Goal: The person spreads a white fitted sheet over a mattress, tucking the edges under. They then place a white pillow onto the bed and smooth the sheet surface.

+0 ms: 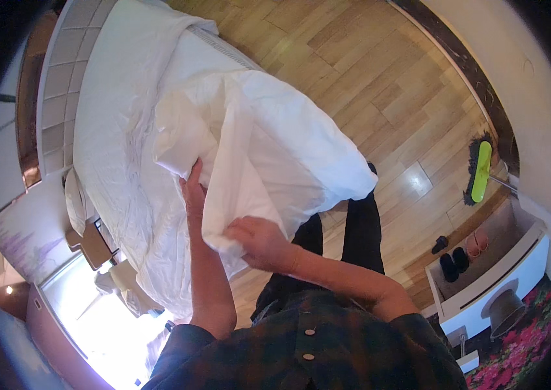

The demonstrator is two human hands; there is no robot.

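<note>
A large white duvet cover [285,141] drapes over the side of the bed and hangs towards my legs. My left hand [194,187] grips a folded white bundle of bedding [183,136], its thumb along the lower edge. Whether this bundle is a quilt corner or a pillow, I cannot tell. Just to the right, my right hand [261,241] pinches the loose edge of the duvet cover and lifts it into a raised fold. Part of my left fingers is hidden by the cloth. Rumpled white bedding [134,161] spreads across the bed beyond.
A padded headboard [63,92] borders the bed at left. Wooden flooring [378,87] runs along its right side. A green broom [481,173] leans by the wall, near an open-topped white box [495,282] and slippers [453,263]. A bright window [110,336] glares at lower left.
</note>
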